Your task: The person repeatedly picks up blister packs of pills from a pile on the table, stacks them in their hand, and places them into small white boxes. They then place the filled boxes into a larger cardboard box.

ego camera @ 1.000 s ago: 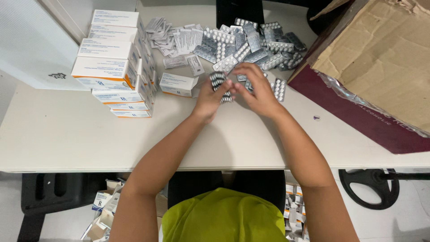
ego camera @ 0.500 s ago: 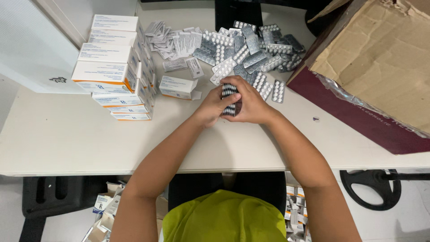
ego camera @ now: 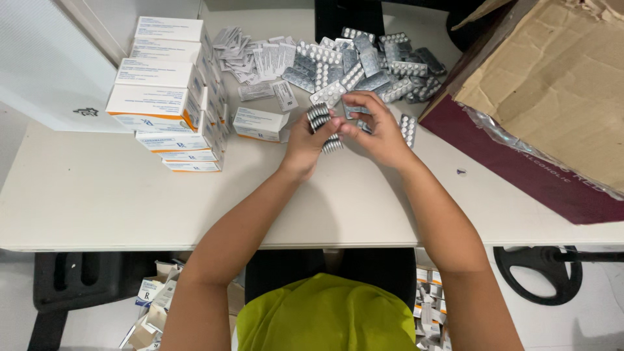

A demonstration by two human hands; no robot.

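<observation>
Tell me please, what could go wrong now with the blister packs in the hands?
The left hand holds a stack of blister packs on edge while the right hand presses at it; if the grip loosens, the packs may fan out and slip onto the table.
The loose pile lies right behind the hands, so a knuckle could push packs around.
One small box lies close to the left hand and might be bumped.

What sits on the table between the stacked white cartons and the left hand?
In the head view, one small white carton lies between the stacked cartons and the left hand, which holds a blister-pack stack.
</observation>
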